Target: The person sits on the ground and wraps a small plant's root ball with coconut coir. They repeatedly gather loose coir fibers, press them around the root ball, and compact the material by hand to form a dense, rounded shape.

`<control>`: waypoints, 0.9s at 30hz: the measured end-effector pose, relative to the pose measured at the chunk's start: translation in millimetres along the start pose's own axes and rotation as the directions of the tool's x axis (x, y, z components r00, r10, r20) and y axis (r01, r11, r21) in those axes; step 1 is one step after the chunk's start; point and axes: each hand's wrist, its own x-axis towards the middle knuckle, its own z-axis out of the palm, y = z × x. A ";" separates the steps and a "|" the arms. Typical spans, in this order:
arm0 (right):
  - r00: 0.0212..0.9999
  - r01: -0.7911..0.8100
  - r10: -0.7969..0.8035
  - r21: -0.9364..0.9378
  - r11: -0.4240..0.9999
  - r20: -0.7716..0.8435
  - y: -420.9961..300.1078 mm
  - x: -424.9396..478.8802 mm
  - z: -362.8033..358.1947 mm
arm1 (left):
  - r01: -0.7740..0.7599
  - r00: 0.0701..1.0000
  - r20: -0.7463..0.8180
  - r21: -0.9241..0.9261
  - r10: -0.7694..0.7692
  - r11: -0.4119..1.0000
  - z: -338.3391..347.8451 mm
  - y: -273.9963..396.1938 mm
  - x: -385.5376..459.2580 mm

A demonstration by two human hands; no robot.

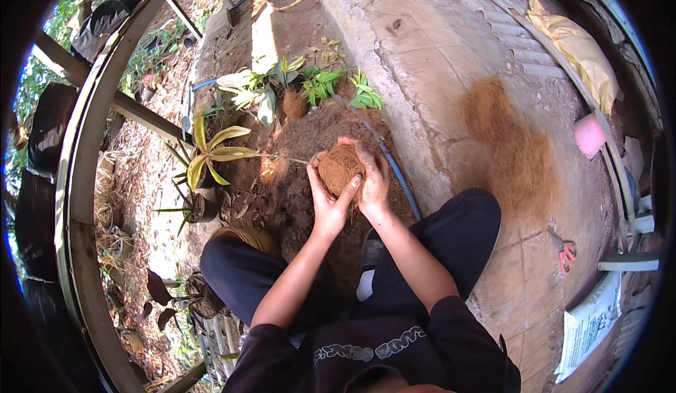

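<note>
Between my left hand [325,203] and my right hand [374,176] is a round ball of brown coconut fibre [339,168], cupped from both sides. Soil marks the fingers. A thin stem runs left from the ball to a plant with long yellow-green leaves [227,152]. Below the hands lies a heap of dark soil [301,208]. Beyond it, a fibre-wrapped ball [294,104] sits among leafy cuttings [253,87]. A loose pile of coconut fibre [523,166] lies on the paving at the right.
Scissors with red handles [567,255] lie on the paving at right, near a white printed bag [591,329]. A pink pot [590,134] stands by the right rail. A blue hose [396,168] crosses beside the soil. Potted plants [203,208] stand at left.
</note>
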 end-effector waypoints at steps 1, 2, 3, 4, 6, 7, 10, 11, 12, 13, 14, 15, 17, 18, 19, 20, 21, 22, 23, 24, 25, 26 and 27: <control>0.998 0.049 -0.050 -0.056 0.997 -0.023 1.4 -1.3 -0.3 | -0.014 1.000 0.012 -0.011 0.014 1.000 -1.1 -2.0 -1.6; 0.994 0.096 -0.102 -0.114 0.989 -0.043 3.5 -2.0 -0.8 | -0.028 0.999 0.024 -0.023 0.028 0.999 -3.2 -6.1 -2.7; 0.986 0.141 -0.154 -0.176 0.974 -0.059 2.2 -2.9 0.9 | -0.042 0.998 0.034 -0.039 0.043 0.998 -3.9 -8.1 -3.3; 0.976 0.195 -0.212 -0.243 0.950 -0.046 0.6 -5.1 3.3 | -0.025 1.000 0.014 -0.018 0.026 1.000 -4.4 -9.4 -3.8; 0.979 0.192 -0.199 -0.162 0.968 -0.034 0.5 -9.2 7.1 | 0.007 1.000 -0.022 0.013 -0.006 1.000 -1.6 -10.4 -2.9; 0.984 0.175 -0.179 -0.130 0.976 -0.016 0.0 -8.2 6.0 | 0.014 0.997 -0.082 0.027 -0.012 1.000 0.5 -9.5 -1.8; 0.978 0.200 -0.198 -0.031 0.979 0.061 3.0 -2.5 4.3 | 0.055 0.968 -0.246 0.030 -0.046 0.998 0.0 -8.3 4.1; 0.944 0.326 -0.316 -0.109 0.939 0.097 4.2 -1.8 3.9 | 0.059 0.960 -0.274 -0.007 -0.058 0.998 1.5 -9.6 3.2; 0.944 0.331 -0.324 -0.201 0.922 0.067 7.1 -3.0 6.9 | 0.046 0.971 -0.237 0.031 -0.037 0.998 -0.1 -7.8 3.3; 0.942 0.330 -0.335 -0.296 0.897 0.035 11.7 -6.7 6.9 | 0.034 0.980 -0.197 0.064 -0.021 0.997 0.4 -4.5 3.3; 0.969 0.204 -0.225 -0.180 0.962 -0.105 17.2 -8.5 4.9 | 0.034 0.993 -0.121 0.171 -0.013 0.985 2.5 0.6 4.0; 0.988 0.097 -0.094 0.017 0.995 -0.124 14.2 -8.7 2.7 | -0.038 0.996 -0.065 0.299 0.060 0.953 2.1 3.4 5.5; 0.983 -0.117 0.163 0.402 0.908 -0.081 5.1 -8.1 -4.0 | -0.195 0.980 0.073 0.522 0.185 0.830 4.1 7.5 9.5; 0.983 -0.168 0.182 0.460 0.872 0.014 -8.2 -8.5 -5.0 | -0.125 0.992 0.044 0.396 0.117 0.910 9.1 16.3 12.1; 0.988 -0.148 0.126 0.316 0.937 0.089 -19.2 -4.8 -8.7 | 0.011 1.000 -0.012 0.174 -0.009 0.985 15.5 26.8 12.3; 0.982 -0.110 0.082 0.166 0.980 0.169 -30.5 1.8 -14.2 | 0.030 1.000 -0.014 0.146 -0.029 0.989 13.7 24.4 15.2; 0.966 -0.056 0.050 0.015 0.998 0.254 -44.5 7.7 -20.0 | 0.049 0.999 -0.016 0.117 -0.047 0.992 9.7 20.6 18.1; 0.957 -0.109 0.141 -0.140 0.984 0.252 -65.5 12.8 -25.3 | 0.033 0.999 -0.017 0.081 -0.031 0.996 8.2 17.3 19.0; 0.983 -0.025 0.073 -0.271 0.962 0.170 -85.7 17.8 -30.5 | 0.036 0.999 -0.029 0.079 -0.034 0.996 8.2 17.3 18.6; 0.995 -0.014 0.050 -0.354 0.935 0.090 -117.2 18.5 -35.8 | 0.041 0.999 -0.039 0.081 -0.038 0.996 6.7 17.2 17.7; 0.998 0.060 -0.053 -0.484 0.873 0.028 -147.6 18.8 -46.4 | 0.050 0.998 -0.043 0.079 -0.047 0.996 6.7 16.3 16.1; 0.989 0.024 -0.107 -0.607 0.794 -0.101 -178.5 16.1 -57.2 | 0.053 0.998 -0.029 0.083 -0.051 0.995 5.8 15.3 14.2; 0.962 -0.093 -0.173 -0.847 0.523 -0.213 -207.1 14.9 -78.0 | 0.059 0.998 -0.008 0.077 -0.059 0.995 6.4 13.4 13.2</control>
